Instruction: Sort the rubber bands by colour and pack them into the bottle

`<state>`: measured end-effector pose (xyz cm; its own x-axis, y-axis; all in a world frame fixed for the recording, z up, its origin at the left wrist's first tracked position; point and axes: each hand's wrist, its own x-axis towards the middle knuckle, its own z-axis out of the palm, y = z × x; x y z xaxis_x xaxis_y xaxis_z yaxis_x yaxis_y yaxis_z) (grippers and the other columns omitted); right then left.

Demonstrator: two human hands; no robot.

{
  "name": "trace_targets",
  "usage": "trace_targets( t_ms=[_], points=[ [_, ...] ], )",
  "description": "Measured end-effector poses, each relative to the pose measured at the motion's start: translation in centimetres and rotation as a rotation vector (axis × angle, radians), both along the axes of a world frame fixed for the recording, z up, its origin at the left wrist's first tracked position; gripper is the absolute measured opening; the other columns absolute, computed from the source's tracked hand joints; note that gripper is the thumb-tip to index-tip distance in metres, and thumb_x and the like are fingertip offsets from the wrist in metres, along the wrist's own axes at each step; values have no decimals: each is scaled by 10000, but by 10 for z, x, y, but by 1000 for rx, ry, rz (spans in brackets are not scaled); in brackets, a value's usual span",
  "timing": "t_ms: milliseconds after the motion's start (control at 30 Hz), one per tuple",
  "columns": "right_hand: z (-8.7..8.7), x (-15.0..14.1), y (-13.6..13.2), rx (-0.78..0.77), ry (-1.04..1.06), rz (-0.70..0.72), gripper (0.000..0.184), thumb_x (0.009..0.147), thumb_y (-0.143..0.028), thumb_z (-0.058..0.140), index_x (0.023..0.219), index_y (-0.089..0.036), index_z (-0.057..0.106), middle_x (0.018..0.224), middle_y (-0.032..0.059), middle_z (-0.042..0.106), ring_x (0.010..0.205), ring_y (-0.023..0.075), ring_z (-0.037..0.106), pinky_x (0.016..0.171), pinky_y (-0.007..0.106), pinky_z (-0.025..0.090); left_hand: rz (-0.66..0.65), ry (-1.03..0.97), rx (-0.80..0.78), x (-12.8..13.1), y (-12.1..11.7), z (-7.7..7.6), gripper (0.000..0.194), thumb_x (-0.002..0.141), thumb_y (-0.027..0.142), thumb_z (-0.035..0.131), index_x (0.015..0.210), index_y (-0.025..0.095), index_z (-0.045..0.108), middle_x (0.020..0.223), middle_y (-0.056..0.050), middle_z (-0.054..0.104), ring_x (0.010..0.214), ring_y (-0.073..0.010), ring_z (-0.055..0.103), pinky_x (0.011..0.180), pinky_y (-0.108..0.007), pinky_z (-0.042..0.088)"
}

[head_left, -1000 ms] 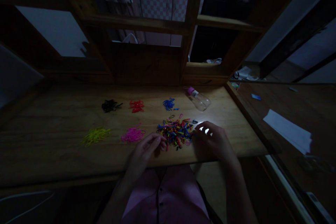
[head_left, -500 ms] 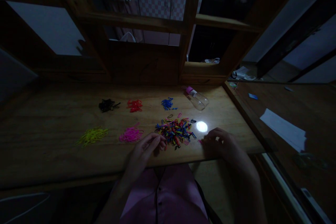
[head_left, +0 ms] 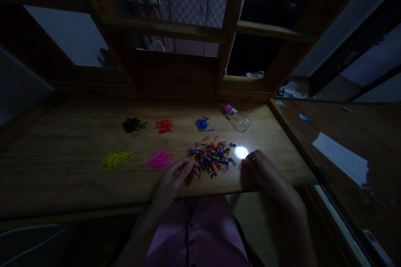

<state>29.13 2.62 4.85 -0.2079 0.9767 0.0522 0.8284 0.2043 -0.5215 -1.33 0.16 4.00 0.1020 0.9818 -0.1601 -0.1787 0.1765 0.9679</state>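
Observation:
A mixed pile of small looped pieces (head_left: 213, 156), in several colours, lies on the wooden table; they look like rubber bands or small clips. At its left edge rests my left hand (head_left: 180, 174), fingers curled together; what they hold, if anything, is hidden. To the right of the pile, my right hand (head_left: 261, 171) points down with its fingertips pinched at a small yellow loop (head_left: 244, 161). Just below that is a pink loop (head_left: 240, 167). Sorted heaps lie leftward and behind: yellow (head_left: 115, 159), pink (head_left: 159, 159), black (head_left: 133, 124), red (head_left: 164, 125) and blue (head_left: 202, 124).
A clear bottle with a purple cap (head_left: 238, 119) lies behind the pile. The wooden table (head_left: 78, 192) meets a shelf unit (head_left: 175, 77) at the back. White papers (head_left: 341, 156) lie on a lower brown surface at the right.
My right hand has turned, and its fingers have drawn together around the yellow loop. My left hand stays beside the pile. The whole view has shifted slightly.

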Motion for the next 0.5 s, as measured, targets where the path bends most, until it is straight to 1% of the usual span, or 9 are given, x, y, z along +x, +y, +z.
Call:
trace_targets(
  t_ms=[67,133,167,200,233,300,367,433,500],
  points=[
    [12,-4,-4,55,73,-4,100,960,-255,481,889,-212,538,902,56,578,764,190,559,659,303,440,85,-185,-115,1,-2,2,184,866,308,628,891,139,695,845,-80,713,756,-170,659,679,-260,515],
    [28,-16,-12,104,144,36,73,968,-239,474,919,-219,524,917,54,572,791,189,563,694,302,453,128,-440,-262,6,-8,7,187,864,237,561,942,139,700,1011,-107,725,949,-198,685,855,-306,540],
    [35,-24,-17,113,163,61,69,974,-214,458,938,-222,516,935,56,570,817,189,566,711,299,457,108,-557,-331,11,-11,11,233,867,216,518,996,140,697,1115,-116,708,1062,-208,664,944,-328,521],
    [42,-34,-23,95,173,113,75,976,-189,449,963,-225,514,963,60,572,842,188,571,719,293,462,59,-649,-398,17,-15,16,279,876,212,483,1052,143,689,1204,-119,679,1153,-214,628,1006,-346,497],
    [47,-45,-28,84,180,168,97,970,-160,447,985,-229,513,986,62,576,861,186,579,737,290,470,0,-709,-455,25,-20,20,309,892,225,458,1093,148,680,1258,-120,654,1207,-220,598,1034,-361,485],
    [54,-68,-37,85,164,266,142,961,-128,445,1009,-234,527,1002,64,588,848,183,595,723,283,486,-89,-763,-533,40,-27,28,313,923,281,445,1093,168,682,1259,-120,653,1219,-240,591,1011,-389,509],
    [57,-87,-42,58,89,301,169,950,-105,450,1004,-222,560,1008,75,604,847,195,605,702,292,499,-124,-773,-580,50,-30,32,281,934,327,469,1032,197,698,1168,-112,694,1151,-257,631,916,-405,561],
    [56,-98,-43,42,45,311,189,937,-100,481,1012,-220,606,1015,74,621,855,201,622,704,301,516,-125,-769,-593,54,-31,33,268,944,335,472,965,208,707,1062,-97,723,1073,-259,668,800,-393,596],
    [54,-100,-41,52,63,318,248,917,-105,530,1091,-243,641,1071,70,638,903,205,644,742,313,540,-156,-796,-645,52,-29,33,308,966,328,433,914,198,707,998,-82,729,1044,-251,682,718,-369,604]
  ],
)
